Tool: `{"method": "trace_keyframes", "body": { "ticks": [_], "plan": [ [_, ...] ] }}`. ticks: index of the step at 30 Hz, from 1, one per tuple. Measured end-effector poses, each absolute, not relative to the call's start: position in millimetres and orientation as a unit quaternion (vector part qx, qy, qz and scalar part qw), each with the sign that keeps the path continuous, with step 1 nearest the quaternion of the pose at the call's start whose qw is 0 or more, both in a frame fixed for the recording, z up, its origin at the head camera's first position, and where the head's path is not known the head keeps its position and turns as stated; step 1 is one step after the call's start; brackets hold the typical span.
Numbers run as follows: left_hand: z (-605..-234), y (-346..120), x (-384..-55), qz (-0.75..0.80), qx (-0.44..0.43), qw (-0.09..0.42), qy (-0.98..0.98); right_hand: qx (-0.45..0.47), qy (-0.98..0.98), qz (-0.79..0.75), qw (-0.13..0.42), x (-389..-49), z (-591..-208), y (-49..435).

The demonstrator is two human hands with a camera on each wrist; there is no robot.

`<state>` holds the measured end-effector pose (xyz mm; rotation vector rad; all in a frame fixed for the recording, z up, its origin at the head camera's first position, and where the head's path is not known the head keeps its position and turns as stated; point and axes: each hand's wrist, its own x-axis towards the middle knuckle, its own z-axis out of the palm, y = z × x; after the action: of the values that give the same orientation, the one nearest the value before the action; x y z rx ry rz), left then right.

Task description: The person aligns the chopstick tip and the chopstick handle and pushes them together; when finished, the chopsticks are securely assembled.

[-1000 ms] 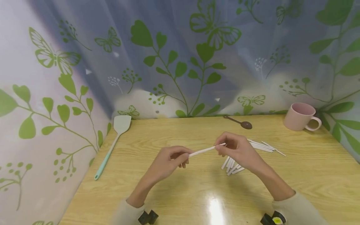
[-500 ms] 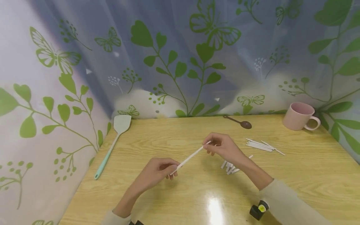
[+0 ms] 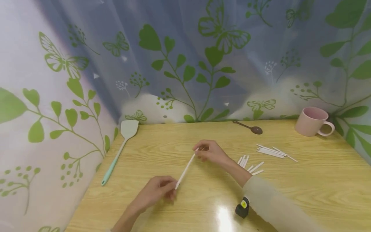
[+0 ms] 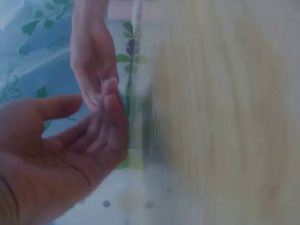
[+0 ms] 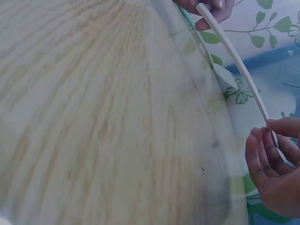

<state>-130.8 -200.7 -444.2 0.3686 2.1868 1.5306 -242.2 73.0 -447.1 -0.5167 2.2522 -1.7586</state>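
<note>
A slim white stick (image 3: 185, 169) is held at a slant above the table between my two hands. My left hand (image 3: 157, 191) has the near end at its fingertips. My right hand (image 3: 211, 152) pinches the far end, its thumb (image 5: 281, 125) lying against the stick in the right wrist view. In the left wrist view my left fingers (image 4: 105, 136) and thumb show, but the stick cannot be made out there. Several similar white sticks (image 3: 242, 161) lie in a loose pile, partly hidden by my right forearm. Another bunch of white sticks (image 3: 271, 151) lies farther right.
On the wooden table (image 3: 150, 148) a turner (image 3: 123, 141) with a mint handle lies at the left. A brown spoon (image 3: 256, 130) rests near the back edge, and a pink mug (image 3: 310, 122) stands at the back right. Patterned curtains (image 3: 179, 80) border the table.
Both hands have moved left with the stick between them. My left hand came nearer the front, so the stick slants more steeply. More of the near stick pile now shows.
</note>
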Motion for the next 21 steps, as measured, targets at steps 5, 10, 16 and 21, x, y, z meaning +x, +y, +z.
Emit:
{"method": "trace_keyframes", "body": {
  "ticks": [5,10,16,21],
  "plan": [
    [-444.1,-208.2,-126.5,0.603,0.084,0.262,0.748,-0.160,0.774,-0.600,0.125,-247.8,-453.3,52.3],
    [-446.1,-213.7,-122.3,0.640,0.036,0.274,0.717,-0.140,0.771,-0.610,0.120,-252.6,-462.1,36.8],
    [-448.8,-213.4,-119.9,0.649,0.017,0.275,0.709,-0.107,0.752,-0.640,0.118,-257.7,-471.5,24.9],
    [-448.3,-212.6,-119.7,0.643,0.022,0.273,0.715,-0.084,0.741,-0.657,0.111,-260.6,-472.9,18.9]
  ]
}}
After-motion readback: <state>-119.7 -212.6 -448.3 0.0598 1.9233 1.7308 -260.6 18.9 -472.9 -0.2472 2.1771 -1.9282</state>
